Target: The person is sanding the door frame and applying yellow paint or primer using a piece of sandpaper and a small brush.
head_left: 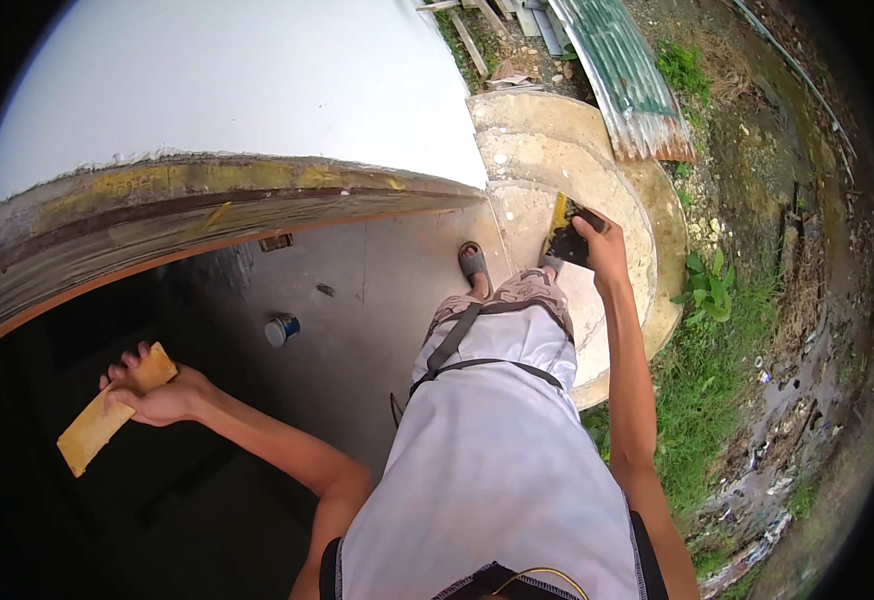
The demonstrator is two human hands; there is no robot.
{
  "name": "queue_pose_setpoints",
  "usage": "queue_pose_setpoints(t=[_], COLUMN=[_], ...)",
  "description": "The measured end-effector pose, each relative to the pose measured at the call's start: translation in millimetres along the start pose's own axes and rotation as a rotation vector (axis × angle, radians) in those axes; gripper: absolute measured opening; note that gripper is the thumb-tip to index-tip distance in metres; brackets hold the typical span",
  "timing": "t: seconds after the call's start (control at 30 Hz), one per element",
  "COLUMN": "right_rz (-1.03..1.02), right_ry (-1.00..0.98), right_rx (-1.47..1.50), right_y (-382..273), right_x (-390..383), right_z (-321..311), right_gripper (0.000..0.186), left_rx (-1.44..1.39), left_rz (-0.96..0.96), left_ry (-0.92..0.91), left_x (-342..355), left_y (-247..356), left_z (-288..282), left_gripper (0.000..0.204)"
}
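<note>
My left hand is wrapped round a flat yellow rectangular piece, held out at the lower left over the dark interior. My right hand grips a dark, smeared scraper-like tool with a yellow strip along one edge, held above my feet near the doorway. A white wall rises at the top left, with a rough, yellow-marked lower edge running toward the doorway.
A small can sits on the concrete floor inside. My sandalled foot is beside curved concrete steps. A corrugated metal sheet, scrap boards, grass and muddy ground lie outside to the right.
</note>
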State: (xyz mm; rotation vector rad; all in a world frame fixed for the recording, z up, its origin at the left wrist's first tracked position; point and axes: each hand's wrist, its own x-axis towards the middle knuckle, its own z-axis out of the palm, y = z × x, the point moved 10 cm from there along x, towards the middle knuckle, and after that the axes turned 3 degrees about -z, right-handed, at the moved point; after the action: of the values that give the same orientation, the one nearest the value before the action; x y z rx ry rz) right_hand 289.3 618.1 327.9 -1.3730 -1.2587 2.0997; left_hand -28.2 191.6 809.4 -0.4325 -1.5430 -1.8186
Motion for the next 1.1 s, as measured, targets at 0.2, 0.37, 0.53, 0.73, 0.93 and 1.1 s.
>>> queue_pose_setpoints(t=[0.2, 0.37, 0.53, 0.73, 0.93, 1.1], right_rz=[0.079, -0.233, -1.223, -1.317, -1.351, -1.252], right_ry=[0.312, 0.248, 0.129, -0.016, 0.103, 0.110], right_rx=[0.181, 0.100, -0.497, -0.699, -0.751, -0.836], right_y=[52.7, -50.3, -154.7, -135.4, -120.5, -107.2], right_x=[-85.3, -112.0, -167.8, -163.2, -173.1, -151.7], right_z=[-119.0, -52.3, 29.5, 57.2, 53.0, 32.0], right_gripper=[0.029, 0.035, 0.057, 0.053, 0.052, 0.054], left_rx=[-0.162, -0.023, -0.009, 0.022, 0.032, 0.006], left_rz=[-1.075, -1.563, -1.621, -1.492, -1.334, -1.379], left_ry=[-0.797, -1.219, -1.294, -1.390, -1.478, -1.320], left_x=[-257.0, -435.4, -458.2, -447.5, -433.6, -408.4], left_y=[-60.2, -129.6, -124.3, -102.6, -90.7, -91.3], left_z=[88.6, 124.6, 136.9, 160.6, 168.9, 165.5], left_gripper=[0.059, 0.038, 0.039, 0.033, 0.035, 0.040])
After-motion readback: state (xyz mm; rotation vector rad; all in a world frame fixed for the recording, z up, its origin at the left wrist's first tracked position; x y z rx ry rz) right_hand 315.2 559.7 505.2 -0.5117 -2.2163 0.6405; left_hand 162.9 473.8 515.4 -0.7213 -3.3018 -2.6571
